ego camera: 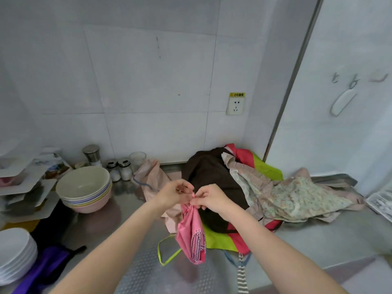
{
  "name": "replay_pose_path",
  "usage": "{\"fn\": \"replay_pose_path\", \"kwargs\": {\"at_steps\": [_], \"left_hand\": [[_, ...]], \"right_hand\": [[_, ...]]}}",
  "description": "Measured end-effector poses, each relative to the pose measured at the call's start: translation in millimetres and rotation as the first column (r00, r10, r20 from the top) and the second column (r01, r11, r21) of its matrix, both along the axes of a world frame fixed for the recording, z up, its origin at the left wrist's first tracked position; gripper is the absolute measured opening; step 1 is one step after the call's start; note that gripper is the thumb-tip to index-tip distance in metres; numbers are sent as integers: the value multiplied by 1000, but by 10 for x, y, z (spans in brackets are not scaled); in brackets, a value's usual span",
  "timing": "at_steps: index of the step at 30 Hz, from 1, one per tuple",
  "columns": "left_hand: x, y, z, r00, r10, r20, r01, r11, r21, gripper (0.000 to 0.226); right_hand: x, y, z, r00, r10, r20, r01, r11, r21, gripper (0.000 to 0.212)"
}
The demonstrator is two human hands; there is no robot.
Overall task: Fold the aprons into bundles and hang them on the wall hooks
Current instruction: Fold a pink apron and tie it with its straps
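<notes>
Above the middle of the surface: both hands meet at the top of a pink apron bundle (194,234).
Left hand (172,193): its fingers are curled and pinch the top of the bundle, or its thin tie; which one is too small to tell.
Right hand (209,197): its fingers pinch the same top end, touching the left fingers.
Pink bundle: it hangs down from the hands, and its low end is near the metal surface (148,262).
Step now: it looks like tying or looping the top so the bundle stays shut.
How to do it well: keep the folds squeezed tight, pull the tie snug, and leave a loop big enough for a hook.
Other aprons (244,187): a heap of brown, green, red and flowery ones lies just behind the hands, not folded yet.
Wall hooks (352,81): up on the right wall, well apart from the hands.
Open room: the way up and right looks free.
Edges to mind: stacked bowls (84,187) and white plates (14,253) sit on the left, and jars (119,169) stand by the wall.
</notes>
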State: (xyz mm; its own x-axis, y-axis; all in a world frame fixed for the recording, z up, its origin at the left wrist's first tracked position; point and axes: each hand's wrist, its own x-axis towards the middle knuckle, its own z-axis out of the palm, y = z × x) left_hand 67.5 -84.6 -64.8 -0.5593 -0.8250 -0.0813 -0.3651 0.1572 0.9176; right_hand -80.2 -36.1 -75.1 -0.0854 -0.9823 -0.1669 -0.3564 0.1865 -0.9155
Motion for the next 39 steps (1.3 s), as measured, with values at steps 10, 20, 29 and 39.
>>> {"fn": "replay_pose_path", "kwargs": {"at_steps": [10, 20, 29, 39], "left_hand": [[-563, 188, 476, 903, -166, 397, 164, 986, 39, 40], [-2020, -227, 1325, 688, -126, 714, 556, 725, -408, 48], [-3816, -587, 2782, 976, -163, 146, 218, 672, -707, 32], [-4744, -807, 3833, 873, -49, -485, -305, 721, -622, 22]], "right_hand": [[-212, -97, 514, 851, -211, 481, 188, 977, 96, 16], [-1835, -287, 1539, 881, -328, 342, 371, 926, -67, 15], [-3998, -220, 3064, 776, -355, 521, 536, 806, -250, 25], [-4625, -684, 4525, 774, -433, 461, 632, 493, -598, 20]]}}
